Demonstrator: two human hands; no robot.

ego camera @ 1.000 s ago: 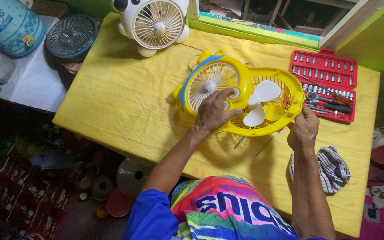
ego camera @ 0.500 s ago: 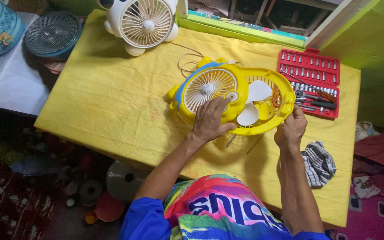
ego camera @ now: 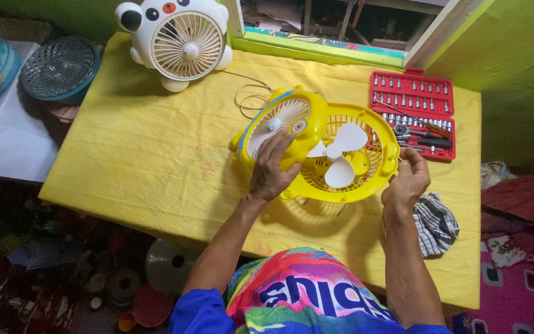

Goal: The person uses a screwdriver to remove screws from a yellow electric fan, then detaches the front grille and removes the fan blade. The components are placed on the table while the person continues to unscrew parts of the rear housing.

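Head view, looking down at a yellow table (ego camera: 156, 154).

Left hand (ego camera: 271, 168) spread flat, pressing on the yellow front cover (ego camera: 279, 120) of a small toy-shaped fan. Cover already off the back half and tipped up, leaning over its left edge.

Right hand (ego camera: 406, 180) pinching the far rim of the yellow back half (ego camera: 366, 162), fingers curled round the edge. White blades (ego camera: 336, 154) bare and open, between both hands. So: fan opened up, blades not yet taken off, nothing put back together.

Just past the right hand, a red tool case (ego camera: 413, 113), lid open, bits and a screwdriver inside. Below that hand, a striped cloth (ego camera: 435, 224). Far beyond the left hand, a white bear-shaped fan (ego camera: 177, 38), standing whole. Thin wire (ego camera: 247, 94) looped near the cover.
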